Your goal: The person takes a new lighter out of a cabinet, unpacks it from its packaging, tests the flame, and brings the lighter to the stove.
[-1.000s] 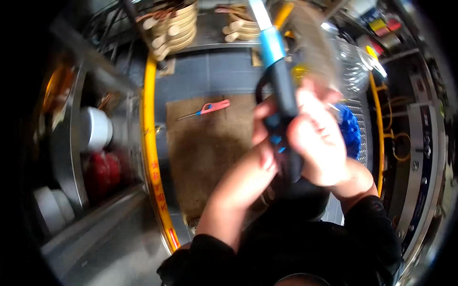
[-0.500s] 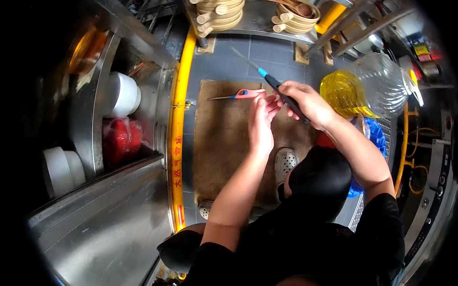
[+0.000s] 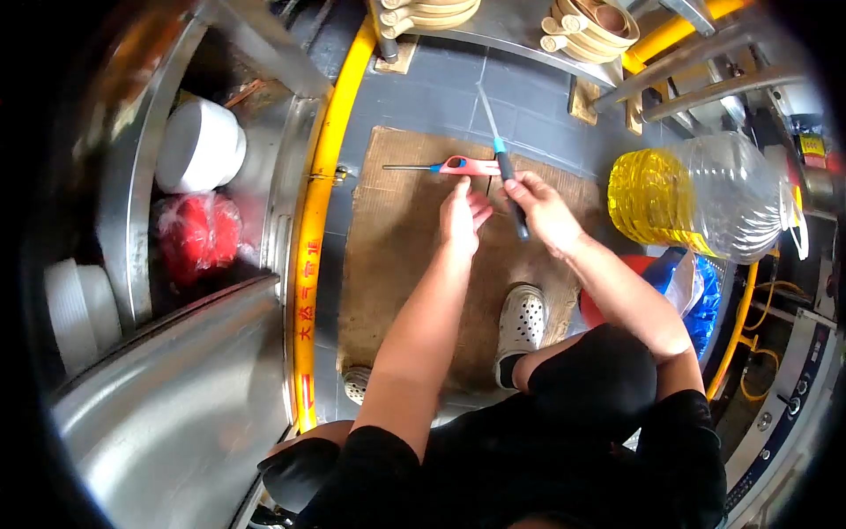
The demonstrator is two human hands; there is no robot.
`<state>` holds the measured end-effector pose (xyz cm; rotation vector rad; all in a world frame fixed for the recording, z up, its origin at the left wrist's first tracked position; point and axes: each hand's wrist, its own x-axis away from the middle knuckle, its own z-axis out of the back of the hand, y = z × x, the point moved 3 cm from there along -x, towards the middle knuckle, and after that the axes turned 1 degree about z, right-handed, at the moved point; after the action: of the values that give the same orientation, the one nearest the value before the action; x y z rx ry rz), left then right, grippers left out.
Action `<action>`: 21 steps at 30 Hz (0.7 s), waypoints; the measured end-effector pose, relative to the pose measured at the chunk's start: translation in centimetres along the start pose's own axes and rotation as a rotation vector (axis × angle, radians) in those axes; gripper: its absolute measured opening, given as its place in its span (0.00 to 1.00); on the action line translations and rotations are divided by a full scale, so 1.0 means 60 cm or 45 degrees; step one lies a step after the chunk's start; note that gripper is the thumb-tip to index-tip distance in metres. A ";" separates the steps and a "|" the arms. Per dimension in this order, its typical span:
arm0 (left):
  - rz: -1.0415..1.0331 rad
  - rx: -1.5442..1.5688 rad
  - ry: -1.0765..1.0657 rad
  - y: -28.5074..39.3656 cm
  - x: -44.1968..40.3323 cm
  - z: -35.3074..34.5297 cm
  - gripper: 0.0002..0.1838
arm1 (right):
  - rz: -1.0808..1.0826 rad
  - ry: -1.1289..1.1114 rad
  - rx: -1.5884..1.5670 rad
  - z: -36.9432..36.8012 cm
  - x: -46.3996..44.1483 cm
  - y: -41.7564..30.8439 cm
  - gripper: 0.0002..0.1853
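One pink lighter lies on the cardboard, just beyond the empty left hand, whose fingers are loosely parted; next, a black-handled tool, gripped in the right hand, points forward past the lighter's handle.

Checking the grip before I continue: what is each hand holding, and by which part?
The right hand holds a thin-tipped tool by its black handle. The left hand appears to hold nothing.
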<state>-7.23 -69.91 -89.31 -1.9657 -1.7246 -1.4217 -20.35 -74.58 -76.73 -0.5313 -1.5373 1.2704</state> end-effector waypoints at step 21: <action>-0.197 -0.761 0.410 0.083 0.193 0.183 0.15 | 0.443 -0.114 1.332 -0.059 -0.226 0.172 0.21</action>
<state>1.42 -56.38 -84.60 -1.7120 -1.4393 -2.3744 -14.81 -80.64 -92.10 -0.0405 -0.6652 2.1468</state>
